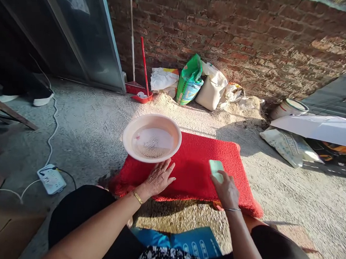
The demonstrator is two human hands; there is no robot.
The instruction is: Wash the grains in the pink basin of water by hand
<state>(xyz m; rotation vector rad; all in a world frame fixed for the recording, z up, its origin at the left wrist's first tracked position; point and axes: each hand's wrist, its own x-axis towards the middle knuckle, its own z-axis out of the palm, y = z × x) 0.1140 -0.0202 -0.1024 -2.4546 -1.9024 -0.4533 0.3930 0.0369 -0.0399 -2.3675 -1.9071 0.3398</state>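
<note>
My left hand [159,178] lies with its fingers spread on a red fleecy cloth [192,165], just below the near rim of a pale pink basin [125,146]. My right hand [227,191] is closed around a pale green, soap-like bar [215,168] above the cloth's right half. Its underside is hidden, so I cannot tell whether it touches the cloth. The basin rests over the cloth's far left corner, with what looks like clear liquid in it. Most of the cloth is spread flat in front of my knees, on a support that it hides.
A white power strip [51,179] with cords lies at left on the concrete floor. Sacks [189,82], a red dustpan [142,98] and a bucket [291,108] stand along the brick wall. A blue packet [196,243] lies below me. Another person's shoes [43,100] show at left.
</note>
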